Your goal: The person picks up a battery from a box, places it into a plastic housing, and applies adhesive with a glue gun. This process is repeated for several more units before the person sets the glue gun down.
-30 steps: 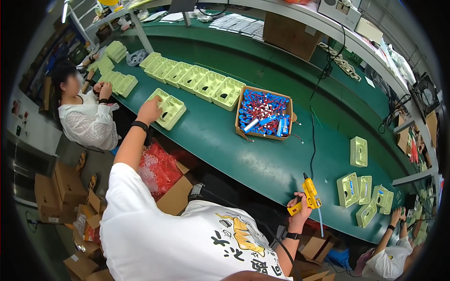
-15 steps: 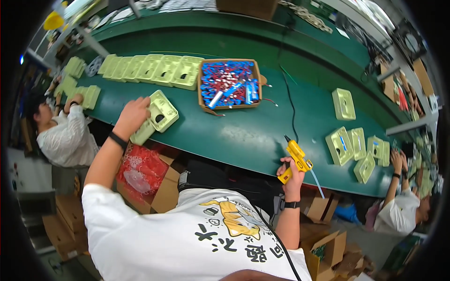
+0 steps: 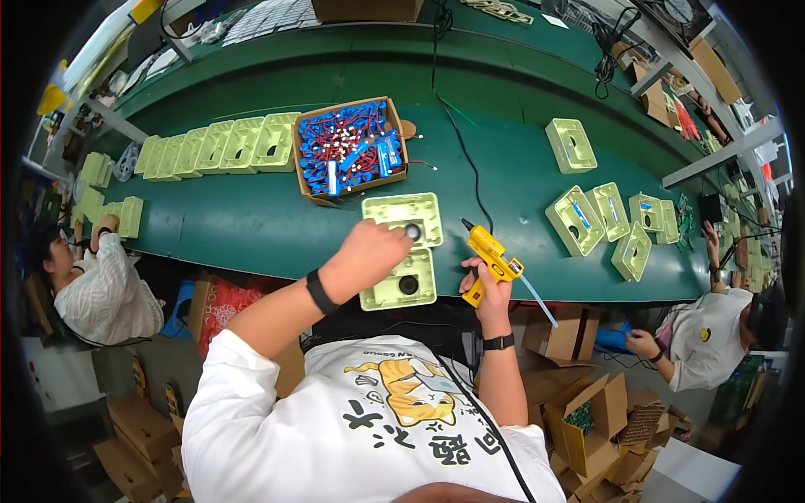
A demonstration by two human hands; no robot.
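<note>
Two pale green plastic housings lie edge to edge in front of me: an upper housing (image 3: 423,210) and a lower housing (image 3: 381,293) at the table edge, each with a round dark part inside. My left hand (image 3: 369,258) is closed over their left side where they meet, its curled fingers reaching into the upper housing and seemingly gripping its near wall; the fingertips are partly hidden. My right hand (image 3: 489,291) is wrapped round the handle of a yellow glue gun (image 3: 493,251). Its nozzle points up and left, beside the housings, and a pale glue stick trails from its back.
A cardboard box (image 3: 303,186) of blue battery packs with red wires stands beyond the housings. Left of it runs a row of green housings (image 3: 239,142). More housings (image 3: 574,220), some with blue pieces, sit at the right. A black cord (image 3: 471,159) crosses the green table (image 3: 511,189). Co-workers sit at both sides.
My left hand has moved right, bringing the two housings from the left to the middle in front of me. The right hand still grips the glue gun. The whole view has shifted.
</note>
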